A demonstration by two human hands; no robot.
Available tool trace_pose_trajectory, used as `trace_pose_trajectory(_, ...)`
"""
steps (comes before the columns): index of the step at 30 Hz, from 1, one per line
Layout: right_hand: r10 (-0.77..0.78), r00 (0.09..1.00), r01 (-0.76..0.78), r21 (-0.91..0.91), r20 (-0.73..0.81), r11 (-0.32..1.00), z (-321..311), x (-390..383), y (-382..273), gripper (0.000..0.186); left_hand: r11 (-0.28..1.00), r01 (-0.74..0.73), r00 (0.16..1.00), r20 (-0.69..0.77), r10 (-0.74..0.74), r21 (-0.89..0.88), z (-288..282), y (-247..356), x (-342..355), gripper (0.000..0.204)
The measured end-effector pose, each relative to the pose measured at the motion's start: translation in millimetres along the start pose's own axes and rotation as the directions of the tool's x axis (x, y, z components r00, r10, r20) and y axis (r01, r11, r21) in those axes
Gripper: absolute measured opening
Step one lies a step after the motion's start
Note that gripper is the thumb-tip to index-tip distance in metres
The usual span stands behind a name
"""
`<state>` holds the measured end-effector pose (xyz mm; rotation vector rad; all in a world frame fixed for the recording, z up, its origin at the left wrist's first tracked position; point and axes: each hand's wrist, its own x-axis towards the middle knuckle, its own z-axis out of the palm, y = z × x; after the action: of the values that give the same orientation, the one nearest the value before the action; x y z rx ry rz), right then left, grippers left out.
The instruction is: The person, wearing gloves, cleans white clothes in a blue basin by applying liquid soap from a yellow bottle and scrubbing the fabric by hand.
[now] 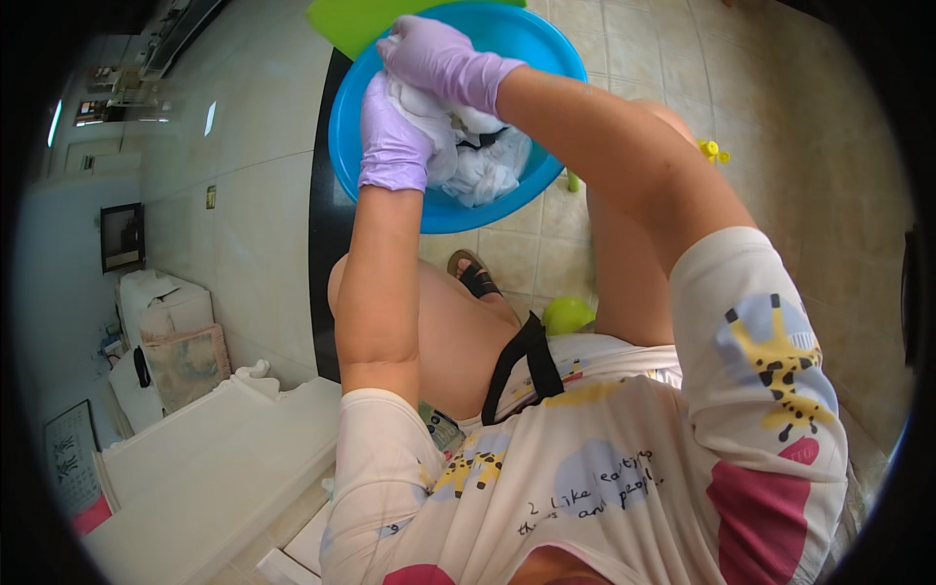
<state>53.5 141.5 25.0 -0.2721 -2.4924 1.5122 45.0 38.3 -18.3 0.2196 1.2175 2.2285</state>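
Both my hands wear thin purple gloves and work over a round blue basin (343, 146) on the floor. A wet-looking white cloth (421, 109) is bunched between them above the basin. My left hand (393, 136) is closed round its lower left part. My right hand (441, 57) lies higher, with its fingers curled on the upper end of the cloth, close to the left fingertips. Below, more crumpled white cloth (487, 174) rests in the basin, with a dark patch showing beside it. My right forearm hides part of the basin's right side.
A bright green flat-looking piece (341, 21) shows behind the basin. A lime-green rounded object (567, 315) is between my legs, and a small yellow object (714, 151) lies to the right. White furniture (214, 468) stands at the lower left. Beige tiles (663, 58) cover the floor.
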Motion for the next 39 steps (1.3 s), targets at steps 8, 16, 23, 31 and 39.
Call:
trace_pose_trajectory(8,-0.259,0.93,0.306,-0.159,0.26,0.938,29,-61,-36,0.033,0.968,0.113,0.851,0.524,0.022,-0.223,-86,20,2,0.046)
trace_pose_trajectory(16,-0.036,0.991,0.072,-0.289,0.128,0.955,-3,23,25,0.043,0.972,0.101,0.993,0.086,-0.084,-0.211,-11,13,-10,0.036)
trace_pose_trajectory(23,-0.191,0.809,-0.01,0.338,0.556,0.941,-27,0,18,0.059,0.982,-0.005,0.981,-0.193,-0.032,-0.189,-29,44,-31,0.043)
trace_pose_trajectory(31,-0.305,0.883,0.397,-0.22,0.357,0.891,-26,14,35,0.035,0.974,0.096,0.995,-0.009,-0.099,-0.206,-21,39,-21,0.027)
trace_pose_trajectory(39,-0.365,0.897,0.43,-0.294,0.251,0.854,-42,-9,20,0.023,0.955,0.159,0.945,-0.243,-0.221,-0.251,-38,30,-16,0.026)
